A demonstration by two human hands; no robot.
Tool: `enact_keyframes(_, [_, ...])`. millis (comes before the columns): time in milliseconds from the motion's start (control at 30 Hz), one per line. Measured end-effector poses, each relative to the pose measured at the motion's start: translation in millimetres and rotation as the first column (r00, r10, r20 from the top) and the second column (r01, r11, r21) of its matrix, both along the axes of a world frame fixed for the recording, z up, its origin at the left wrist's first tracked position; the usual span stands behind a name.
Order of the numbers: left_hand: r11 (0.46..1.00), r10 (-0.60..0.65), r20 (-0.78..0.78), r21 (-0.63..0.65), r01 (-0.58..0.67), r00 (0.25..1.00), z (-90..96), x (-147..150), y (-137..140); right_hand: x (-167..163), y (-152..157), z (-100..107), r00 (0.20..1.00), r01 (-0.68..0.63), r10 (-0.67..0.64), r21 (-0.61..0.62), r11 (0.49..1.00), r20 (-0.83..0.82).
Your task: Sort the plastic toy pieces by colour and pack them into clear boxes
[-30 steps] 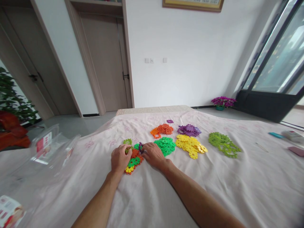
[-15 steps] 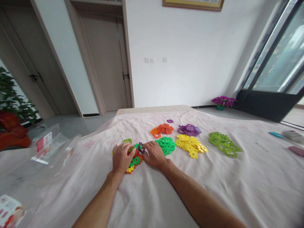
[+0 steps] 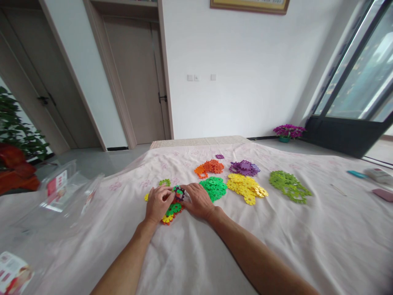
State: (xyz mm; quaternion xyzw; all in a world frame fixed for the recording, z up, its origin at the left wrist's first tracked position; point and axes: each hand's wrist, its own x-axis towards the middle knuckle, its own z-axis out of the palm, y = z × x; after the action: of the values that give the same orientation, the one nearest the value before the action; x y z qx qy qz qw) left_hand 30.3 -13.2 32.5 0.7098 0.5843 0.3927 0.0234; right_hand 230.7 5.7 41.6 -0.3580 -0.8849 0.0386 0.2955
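Observation:
A dark purple open-centred snowflake building piece [image 3: 179,194] is between my two hands, its face turned up towards me. My right hand [image 3: 199,201] pinches its right side, fingertips behind and thumb below. My left hand [image 3: 158,203] curls with thumb and fingers closed on a multi-coloured cluster of snowflake pieces [image 3: 172,210] in green, yellow and orange. The cluster lies on the cloth, partly covered by the hand; how its pieces join is hidden. A light green piece [image 3: 165,182] and a yellow piece [image 3: 146,197] show just beyond my left hand.
On the pale cloth [image 3: 196,254] lie piles of green [image 3: 214,188], orange [image 3: 211,166], purple [image 3: 245,167], yellow [image 3: 247,187] and light green pieces [image 3: 288,186]. A lone purple piece [image 3: 220,156] lies farther back. Clear plastic packaging [image 3: 66,196] is at left.
The purple piece has shifted slightly left and turned from edge-on to face me. My right hand's fingers have moved left with it. My left hand has barely moved.

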Motion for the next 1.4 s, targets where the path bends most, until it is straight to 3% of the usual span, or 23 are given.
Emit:
enact_keyframes(267, [0.999,-0.031,0.092,-0.013,0.033,0.995,-2.6,-2,3,6,8,1,1.000,0.029,-0.029,0.034,0.999,-0.010])
enact_keyframes(400, [0.998,0.021,0.070,0.051,-0.025,0.997,-1.8,-2,2,32,28,3,0.969,0.242,-0.239,0.027,0.970,-0.068])
enact_keyframes(500, [0.993,0.086,0.052,0.073,-0.090,0.995,-3.0,-4,2,64,50,9,0.875,0.459,-0.464,-0.071,0.886,-0.139])
enact_keyframes(633, [0.988,0.134,0.042,0.077,-0.137,0.990,-6.5,-8,4,117,77,20,0.691,0.682,-0.713,-0.219,0.698,-0.123])
enact_keyframes(867, [0.989,0.139,0.078,0.049,-0.143,0.987,-9.8,-9,6,203,102,31,0.467,0.883,-0.873,-0.129,0.452,0.140])
enact_keyframes(967, [0.989,0.140,0.078,0.044,-0.143,0.987,-10.7,-9,7,225,108,34,0.409,0.912,-0.900,-0.109,0.396,0.150])
enact_keyframes(1100, [0.989,0.136,0.084,0.041,-0.140,0.987,-11.7,-9,8,233,110,32,0.423,0.906,-0.898,-0.062,0.418,0.123])
enact_keyframes(1300, [0.990,0.134,0.104,0.036,-0.138,0.986,-10.8,-9,7,221,107,22,0.578,0.815,-0.773,-0.156,0.557,0.260])
enact_keyframes(1400, [0.991,0.126,0.116,0.038,-0.131,0.985,-10.3,-9,7,219,111,21,0.581,0.813,-0.764,-0.167,0.558,0.280])
